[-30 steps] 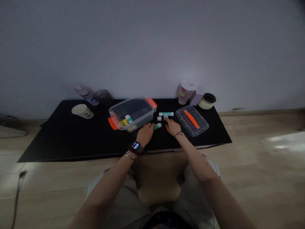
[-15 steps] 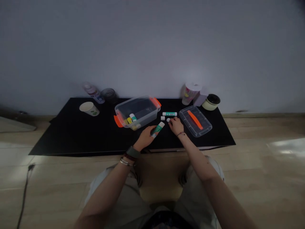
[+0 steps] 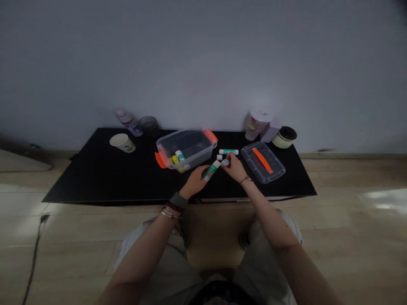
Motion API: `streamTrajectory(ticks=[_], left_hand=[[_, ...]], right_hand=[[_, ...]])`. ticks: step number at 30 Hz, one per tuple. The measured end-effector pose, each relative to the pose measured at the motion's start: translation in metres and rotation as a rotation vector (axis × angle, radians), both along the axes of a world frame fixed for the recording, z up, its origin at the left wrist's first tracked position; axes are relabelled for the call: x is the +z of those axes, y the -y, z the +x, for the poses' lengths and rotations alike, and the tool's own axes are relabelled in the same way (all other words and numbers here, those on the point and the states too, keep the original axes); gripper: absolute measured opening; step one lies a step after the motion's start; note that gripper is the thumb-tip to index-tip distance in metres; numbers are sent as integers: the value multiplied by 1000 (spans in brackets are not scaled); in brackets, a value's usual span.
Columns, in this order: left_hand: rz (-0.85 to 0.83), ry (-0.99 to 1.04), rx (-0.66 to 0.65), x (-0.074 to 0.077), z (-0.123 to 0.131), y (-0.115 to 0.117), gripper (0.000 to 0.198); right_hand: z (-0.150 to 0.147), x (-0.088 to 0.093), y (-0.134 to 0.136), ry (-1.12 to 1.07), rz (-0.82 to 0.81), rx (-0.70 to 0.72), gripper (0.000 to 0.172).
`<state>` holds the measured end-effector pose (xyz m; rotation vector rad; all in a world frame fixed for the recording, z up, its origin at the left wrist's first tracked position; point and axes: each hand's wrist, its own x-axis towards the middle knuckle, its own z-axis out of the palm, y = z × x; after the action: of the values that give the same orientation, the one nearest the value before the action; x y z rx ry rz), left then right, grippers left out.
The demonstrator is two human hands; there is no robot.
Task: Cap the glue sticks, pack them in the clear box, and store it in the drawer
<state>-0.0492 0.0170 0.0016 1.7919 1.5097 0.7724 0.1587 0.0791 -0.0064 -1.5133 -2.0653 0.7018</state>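
My left hand grips a green-and-white glue stick, tilted across the black mat. My right hand pinches a white cap in its fingertips, close to the stick's upper end. A second glue stick lies flat just beyond my right fingers, with a loose white cap beside it. To the left stands a clear plastic box with orange handles, holding several glue sticks. Its clear lid with an orange strip lies to the right of my right hand.
Along the wall stand a paper cup, a spray bottle, a dark glass, a clear cup, a small lilac box and a cream bowl. The mat's front edge lies near my wrists.
The green glue stick has risen in my left hand and moved right. My right fingers now lift the white cap toward the stick. The whole view has shifted slightly.
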Motion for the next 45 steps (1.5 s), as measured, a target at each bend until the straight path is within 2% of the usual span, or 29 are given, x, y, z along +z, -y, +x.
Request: streamTrajectory(ticks=[5,11,13,18,22,25,31,35,39,45], left_hand=[[11,2,-27,3,2,1,40],[-5,70,-74,3,1,1,42],[-79,161,-92,4,1,0,44],[-395,434,-141,15,2,1,55],[-494,610,-113,24,5,4,56],[-521,668,-96,28,7,7,54],[-430,457,-264,35,16,15,50],[-415,429,-340,39,19,18,52],[-299,307,-350,40,19,19,45],[60,-122,-251,34,25,20,34]], right_hand=[[1,15,9,-46,22,98,35],[12,30,12,-282,-159,135,43],[18,33,11,-369,-185,159,40],[21,36,12,-543,-211,180,32],[12,38,20,-609,-201,209,29],[8,44,27,-556,-124,183,28],[8,53,36,-397,-32,188,27],[4,52,40,-351,-23,195,28],[-1,49,43,-276,-30,155,28],[-6,43,42,-158,-18,37,26]])
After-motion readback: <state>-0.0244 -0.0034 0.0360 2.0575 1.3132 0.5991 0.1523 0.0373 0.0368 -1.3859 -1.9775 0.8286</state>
